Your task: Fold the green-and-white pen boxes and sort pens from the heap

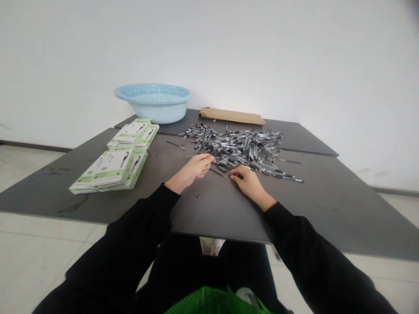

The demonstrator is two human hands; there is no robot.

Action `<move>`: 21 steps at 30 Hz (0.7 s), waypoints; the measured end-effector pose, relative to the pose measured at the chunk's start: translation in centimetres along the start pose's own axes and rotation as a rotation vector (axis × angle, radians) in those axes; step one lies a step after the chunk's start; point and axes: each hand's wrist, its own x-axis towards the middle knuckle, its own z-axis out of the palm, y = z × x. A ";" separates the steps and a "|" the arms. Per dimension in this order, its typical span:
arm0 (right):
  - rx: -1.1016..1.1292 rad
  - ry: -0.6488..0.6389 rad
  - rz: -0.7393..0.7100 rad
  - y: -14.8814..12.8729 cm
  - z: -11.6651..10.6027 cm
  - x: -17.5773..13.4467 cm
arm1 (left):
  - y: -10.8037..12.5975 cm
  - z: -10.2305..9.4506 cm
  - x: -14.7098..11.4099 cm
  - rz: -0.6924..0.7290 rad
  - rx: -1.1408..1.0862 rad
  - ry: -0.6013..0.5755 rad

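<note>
A large heap of pens and pen parts [240, 146], black, clear and silvery, lies in front of me on the dark table. My left hand [194, 169] is closed in a pinch at the heap's near left edge. A thin, pale, see-through pen part [190, 155] pokes out leftward behind its fingers; the rest of it is hidden. To the right, my right hand [248, 182] is curled at the near edge of the heap, thumb and fingertips together. What those fingers hold, if anything, is too small to make out. A dark pen refill [218, 173] lies between the hands.
Green-and-white pen boxes [109, 168] are stacked on the left. Behind them stands a light blue basin [160, 111]. A flat brown cardboard piece [232, 116] lies near the wall, beyond the heap. The grey table [327, 205] has its front edge close to my lap.
</note>
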 end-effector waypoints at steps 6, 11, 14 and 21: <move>-0.009 -0.002 0.018 -0.2 0.1 -0.2 | -0.2 0.0 0.1 0.019 0.041 0.001; 0.034 0.109 -0.032 -1.2 -1.0 -0.5 | -0.1 -0.1 0.2 0.018 0.020 -0.043; 0.187 0.233 0.022 -2.2 -2.6 -0.2 | 0.0 -0.2 0.2 0.037 -0.006 -0.127; 0.578 0.116 0.139 -5.4 -3.6 3.3 | -0.2 -0.2 0.1 0.088 0.011 -0.169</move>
